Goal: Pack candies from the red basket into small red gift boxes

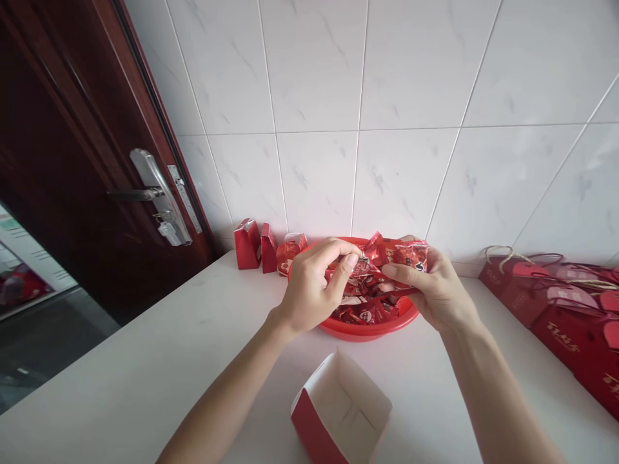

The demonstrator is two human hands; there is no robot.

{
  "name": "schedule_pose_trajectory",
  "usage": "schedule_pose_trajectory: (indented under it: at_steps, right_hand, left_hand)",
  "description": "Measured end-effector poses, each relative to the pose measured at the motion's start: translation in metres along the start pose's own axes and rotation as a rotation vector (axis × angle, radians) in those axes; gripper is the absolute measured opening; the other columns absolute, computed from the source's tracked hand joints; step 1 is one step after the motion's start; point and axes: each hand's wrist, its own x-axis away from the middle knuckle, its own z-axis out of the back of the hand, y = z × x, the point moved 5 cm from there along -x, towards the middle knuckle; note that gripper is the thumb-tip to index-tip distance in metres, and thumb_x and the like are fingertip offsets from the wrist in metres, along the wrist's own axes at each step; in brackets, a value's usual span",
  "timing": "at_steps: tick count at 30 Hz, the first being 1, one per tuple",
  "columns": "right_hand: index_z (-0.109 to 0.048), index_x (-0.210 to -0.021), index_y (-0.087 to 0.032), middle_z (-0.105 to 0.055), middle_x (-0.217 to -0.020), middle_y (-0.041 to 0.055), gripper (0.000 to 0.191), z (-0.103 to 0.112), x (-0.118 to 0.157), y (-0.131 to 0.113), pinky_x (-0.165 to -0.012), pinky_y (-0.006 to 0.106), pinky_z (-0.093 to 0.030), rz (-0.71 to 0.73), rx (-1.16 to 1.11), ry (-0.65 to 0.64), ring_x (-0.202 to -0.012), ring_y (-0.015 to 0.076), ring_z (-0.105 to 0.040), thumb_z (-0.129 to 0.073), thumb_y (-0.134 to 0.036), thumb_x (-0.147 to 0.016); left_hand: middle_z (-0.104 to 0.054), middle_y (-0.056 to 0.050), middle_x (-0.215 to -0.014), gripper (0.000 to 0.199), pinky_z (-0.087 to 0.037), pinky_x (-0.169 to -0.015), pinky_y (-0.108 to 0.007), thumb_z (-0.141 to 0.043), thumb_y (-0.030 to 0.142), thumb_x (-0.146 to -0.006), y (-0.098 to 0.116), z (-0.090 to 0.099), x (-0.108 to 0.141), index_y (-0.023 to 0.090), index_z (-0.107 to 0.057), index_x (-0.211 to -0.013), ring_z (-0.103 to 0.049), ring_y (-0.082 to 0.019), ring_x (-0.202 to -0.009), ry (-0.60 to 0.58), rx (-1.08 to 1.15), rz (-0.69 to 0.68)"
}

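A: Where are the red packets (409, 254) right now?

B: Up in the air over the red basket (355, 334), between the person's two hands

A: And how do the hands stand?

B: The right hand (442, 287) is closed around the packets, its thumb laid across the front of them. The left hand (309, 283) has thumb and forefinger pinched on their left end, the other fingers curled under

A: How many packets are they holding?

B: More than one, I think, but they overlap and I cannot count them

A: What lies in the basket?

B: A heap of similar red wrapped pieces (365, 314), partly hidden by the hands

A: Anything nearer the person?

B: An open box (348, 406), red outside and pale inside, sits on the tabletop (193, 361) in front of the basket, between the forearms

A: And around that?

B: Small red cartons (248, 245) stand by the tiled wall (319, 174), to the left of the basket. Along the right edge there are red gift bags (546, 316) with cord handles

A: What is the dark shape on the left?

B: A brown door (72, 129) with a metal handle (138, 193), keys (167, 231) hanging from its lock
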Motion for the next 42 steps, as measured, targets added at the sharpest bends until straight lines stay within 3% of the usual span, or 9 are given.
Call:
schedule_pose_trajectory:
  at_steps: [9,13,21,32,42]
  right_hand:
    - [-0.068,-0.072,-0.021,-0.073,-0.068,-0.0011,0.034,0.004,0.000,-0.004,-0.065,0.032,-0.065,0.056,-0.017,-0.033,-0.061,0.0174,-0.072,-0.098,-0.023,-0.057]
    - [-0.066,-0.072,-0.022,-0.072,-0.066,-0.0021,0.038,0.004,0.000,-0.006,-0.066,0.036,-0.065,0.062,-0.002,-0.029,-0.059,0.0171,-0.069,-0.099,-0.024,-0.053]
    - [-0.067,-0.074,-0.024,-0.072,-0.064,-0.0033,0.042,0.006,-0.002,-0.006,-0.053,0.029,-0.059,0.097,-0.015,-0.044,-0.055,0.0165,-0.067,-0.100,-0.021,-0.048]
    - [-0.067,-0.075,-0.024,-0.073,-0.065,-0.0030,0.042,0.007,-0.002,-0.005,-0.054,0.027,-0.061,0.099,-0.030,-0.047,-0.056,0.0156,-0.069,-0.100,-0.021,-0.049]
    - [-0.064,-0.081,-0.023,-0.077,-0.068,-0.0018,0.041,0.011,-0.006,0.001,-0.059,0.026,-0.065,0.101,-0.058,-0.101,-0.057,0.0170,-0.074,-0.099,-0.022,-0.058]
  left_hand:
    - [-0.078,-0.007,-0.096,0.012,-0.061,-0.082,-0.031,-0.069,0.027,-0.094,-0.010,0.000,0.001,0.018,-0.077,-0.096,-0.073,-0.020,-0.092,-0.050,0.293,0.222]
    - [-0.079,-0.008,-0.104,0.019,-0.063,-0.085,-0.031,-0.075,0.029,-0.089,-0.015,0.000,0.003,0.019,-0.078,-0.106,-0.075,-0.021,-0.097,-0.042,0.372,0.292]
    - [-0.079,-0.006,-0.100,0.011,-0.062,-0.088,-0.031,-0.072,0.023,-0.092,-0.006,0.002,0.002,0.020,-0.077,-0.101,-0.074,-0.019,-0.095,-0.044,0.318,0.177]
    - [-0.080,-0.006,-0.103,0.012,-0.062,-0.089,-0.031,-0.069,0.023,-0.094,-0.008,0.001,0.001,0.020,-0.077,-0.102,-0.075,-0.020,-0.098,-0.054,0.348,0.179]
    - [-0.079,-0.006,-0.103,0.015,-0.062,-0.089,-0.028,-0.066,0.017,-0.095,-0.001,0.002,0.001,0.018,-0.074,-0.107,-0.075,-0.017,-0.097,-0.062,0.244,0.027]
